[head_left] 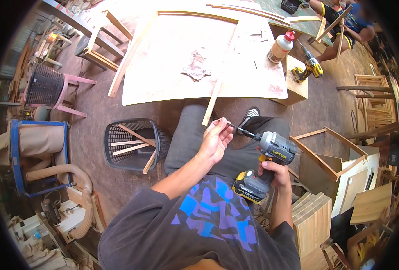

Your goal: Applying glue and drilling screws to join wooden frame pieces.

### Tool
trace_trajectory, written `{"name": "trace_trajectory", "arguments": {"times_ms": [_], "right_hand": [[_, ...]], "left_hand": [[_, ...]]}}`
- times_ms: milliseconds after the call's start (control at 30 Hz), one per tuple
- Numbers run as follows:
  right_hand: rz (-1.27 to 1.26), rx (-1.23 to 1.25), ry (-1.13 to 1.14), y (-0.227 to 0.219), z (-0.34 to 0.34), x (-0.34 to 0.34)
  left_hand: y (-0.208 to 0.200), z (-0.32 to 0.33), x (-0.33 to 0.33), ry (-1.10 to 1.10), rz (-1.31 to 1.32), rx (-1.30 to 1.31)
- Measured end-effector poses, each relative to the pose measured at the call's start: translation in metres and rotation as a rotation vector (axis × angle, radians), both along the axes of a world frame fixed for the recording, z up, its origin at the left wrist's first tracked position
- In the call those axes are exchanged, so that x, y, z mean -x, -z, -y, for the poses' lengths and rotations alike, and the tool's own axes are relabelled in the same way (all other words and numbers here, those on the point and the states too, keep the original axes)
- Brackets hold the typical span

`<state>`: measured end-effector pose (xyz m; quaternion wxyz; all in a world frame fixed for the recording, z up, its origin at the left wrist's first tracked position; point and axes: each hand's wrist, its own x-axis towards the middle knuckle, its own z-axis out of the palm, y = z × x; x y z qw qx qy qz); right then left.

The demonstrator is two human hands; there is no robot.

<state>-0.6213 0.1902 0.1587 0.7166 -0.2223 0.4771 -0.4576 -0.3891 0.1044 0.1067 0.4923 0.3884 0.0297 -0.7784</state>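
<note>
My right hand (275, 173) grips the handle of a cordless impact driver (276, 146), grey and black with a battery at its base. Its long bit (248, 133) points left toward my left hand (216, 143). There, thumb and fingers are pinched on a thin dark piece at the bit's tip, which looks like a screw. Just beyond those fingers, the end of a wooden frame (213, 96) overhangs the table's near edge. The frame lies on the white tabletop (163, 58), its two long strips joined by a crosspiece at the far end.
A crumpled cloth (197, 65), loose screws (255, 64) and a red-capped glue bottle (281, 47) lie or stand on the tabletop. Right of it is a yellow drill (308, 67). A black basket (114, 155) holds wood strips. Another person (352, 27) sits far right.
</note>
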Motion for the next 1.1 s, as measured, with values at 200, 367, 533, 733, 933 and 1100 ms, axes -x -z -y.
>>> {"name": "trace_trajectory", "arguments": {"times_ms": [200, 367, 533, 733, 933, 1100], "right_hand": [[0.015, -0.024, -0.033, 0.01, 0.002, 0.009], [0.19, -0.121, -0.132, 0.034, 0.012, 0.021], [0.436, -0.227, -0.178, 0.074, 0.023, 0.031], [0.559, -0.36, -0.18, 0.107, 0.031, 0.028], [0.55, -0.383, -0.137, 0.112, 0.032, 0.029], [0.562, -0.375, -0.114, 0.115, 0.029, 0.03]], "left_hand": [[0.013, -0.002, 0.015, -0.026, 0.241, 0.261], [0.032, -0.008, 0.008, 0.08, 0.382, 0.362], [0.057, -0.026, -0.04, -0.061, 1.073, 0.38], [0.082, 0.015, -0.083, 0.298, 0.726, 0.208], [0.088, 0.027, -0.071, 0.466, 0.601, 0.254], [0.092, 0.03, -0.066, 0.459, 0.593, 0.26]]}}
